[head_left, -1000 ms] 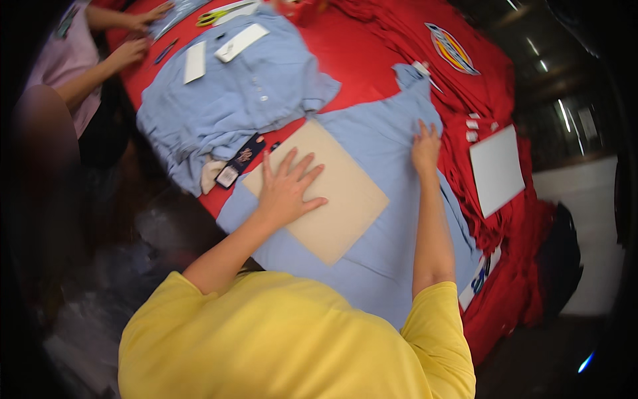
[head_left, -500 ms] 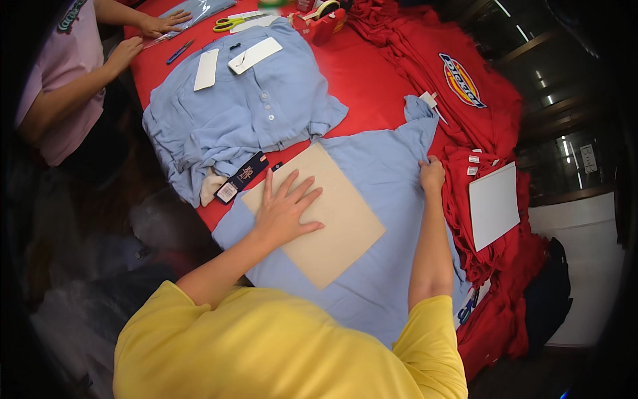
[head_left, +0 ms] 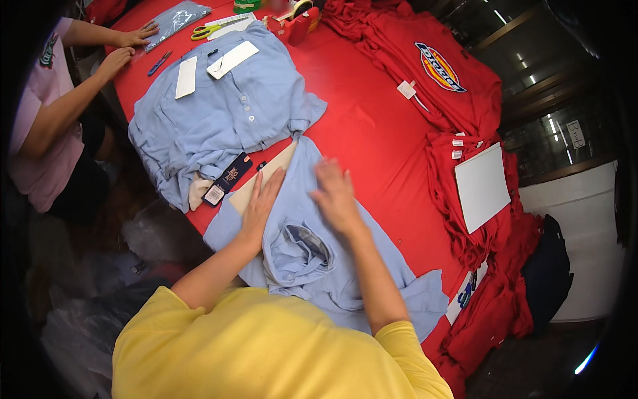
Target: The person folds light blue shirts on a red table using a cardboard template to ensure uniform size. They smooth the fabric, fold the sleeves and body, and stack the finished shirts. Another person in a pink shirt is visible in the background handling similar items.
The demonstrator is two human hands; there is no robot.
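A light blue shirt (head_left: 332,267) lies before me, one side folded over a beige cardboard sheet (head_left: 274,174), so only a strip of the sheet shows. My left hand (head_left: 264,205) rests flat where the exposed cardboard meets the folded cloth, fingers stretched out. Over the fold's right edge is my right hand (head_left: 337,198), fingers apart and slightly blurred, with nothing in it. Below and between the hands, a rumpled opening in the shirt (head_left: 302,249) faces up. A dark hang tag (head_left: 227,179) lies at the cardboard's left corner.
Beyond lies a blue shirt pile (head_left: 219,106) with white cards. Green-handled scissors (head_left: 206,30), a blue cutter (head_left: 159,63) and a red tape dispenser (head_left: 292,25) sit farther back. Red garments (head_left: 425,73) and a white board (head_left: 482,188) are right. A co-worker's hands (head_left: 126,50) touch a bagged garment.
The shirt's right side has been folded leftward across the cardboard. My right hand has moved left and let go of the cloth. My left hand has shifted slightly left to the sheet's exposed strip.
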